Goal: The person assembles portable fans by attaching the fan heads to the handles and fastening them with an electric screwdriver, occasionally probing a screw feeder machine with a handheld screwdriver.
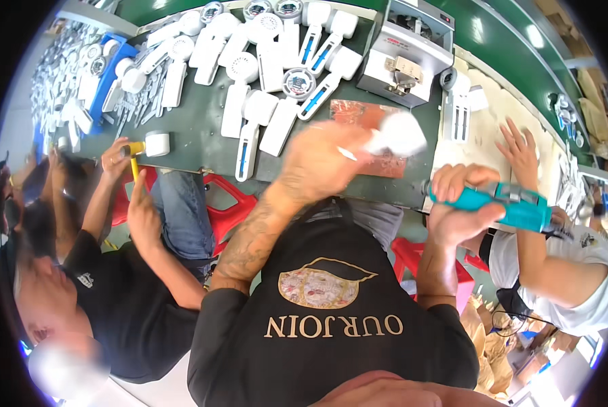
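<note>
My left hand (324, 159), smeared by motion, is closed around a white plastic part with a round head (404, 134), which looks like the handheld pieces on the bench. The part is above a reddish-brown pad (368, 169). Wrapped in the fingers of my right hand (453, 207) is a teal electric screwdriver (504, 205), held roughly level to the right of the pad. Beyond my left hand lie several white handheld pieces (241, 112) with round heads and long handles. Some show a blue strip in a slot, and one head (298, 83) exposes its inside.
A grey metal machine (409, 51) stands behind the pad. At left, a co-worker's hands (141, 207) hold a yellow-handled tool near a white part; a blue bin (107, 88) is beyond. Another co-worker's hand (521, 152) is over the cardboard (483, 169) at right. Red stools (232, 210) stand below.
</note>
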Available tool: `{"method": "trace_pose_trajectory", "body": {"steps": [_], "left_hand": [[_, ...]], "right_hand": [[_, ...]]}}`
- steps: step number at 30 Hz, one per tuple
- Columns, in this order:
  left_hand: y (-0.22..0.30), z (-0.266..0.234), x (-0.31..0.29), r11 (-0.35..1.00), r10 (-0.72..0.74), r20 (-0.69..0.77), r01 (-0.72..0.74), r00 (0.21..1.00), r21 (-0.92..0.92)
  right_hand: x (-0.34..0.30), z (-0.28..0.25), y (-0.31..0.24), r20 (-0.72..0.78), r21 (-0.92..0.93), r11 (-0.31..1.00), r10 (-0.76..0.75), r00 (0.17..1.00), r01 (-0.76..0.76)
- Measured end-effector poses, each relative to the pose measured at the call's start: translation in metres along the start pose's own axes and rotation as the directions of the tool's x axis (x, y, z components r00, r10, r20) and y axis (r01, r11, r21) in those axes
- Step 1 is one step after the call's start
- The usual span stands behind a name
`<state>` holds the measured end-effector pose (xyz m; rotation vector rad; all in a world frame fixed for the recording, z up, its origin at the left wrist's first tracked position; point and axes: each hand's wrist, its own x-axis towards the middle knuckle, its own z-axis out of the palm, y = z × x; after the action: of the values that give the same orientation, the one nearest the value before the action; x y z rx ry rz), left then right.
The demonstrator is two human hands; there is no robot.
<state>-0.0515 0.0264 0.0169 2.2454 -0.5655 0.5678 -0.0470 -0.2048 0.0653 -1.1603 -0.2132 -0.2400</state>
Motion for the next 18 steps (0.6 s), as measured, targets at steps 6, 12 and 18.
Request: {"method": "trace_pose_trajectory", "body": {"steps": [6,12,18], "left_hand": [[-0.058,-0.086,-0.013,0.678,-0.145,-0.421,0.400,0.895,0.616],[0.031,0.041,0.077,0.947,-0.278,0.050,0.283,0.959,-0.155],[0.016,0.199,0.141,0.954,-0.094,0.183,0.036,0.979,0.298]], "right_hand": [[-0.029,-0.010,0.004,-0.038,-0.093,0.994,0.049,0.998,-0.052],[-0.031,-0.022,0.002,0.013,-0.102,0.994,-0.031,0.999,0.032],[-0.052,-0.031,-0.008,-0.010,0.047,0.999,-0.013,1.000,0.013]]}}
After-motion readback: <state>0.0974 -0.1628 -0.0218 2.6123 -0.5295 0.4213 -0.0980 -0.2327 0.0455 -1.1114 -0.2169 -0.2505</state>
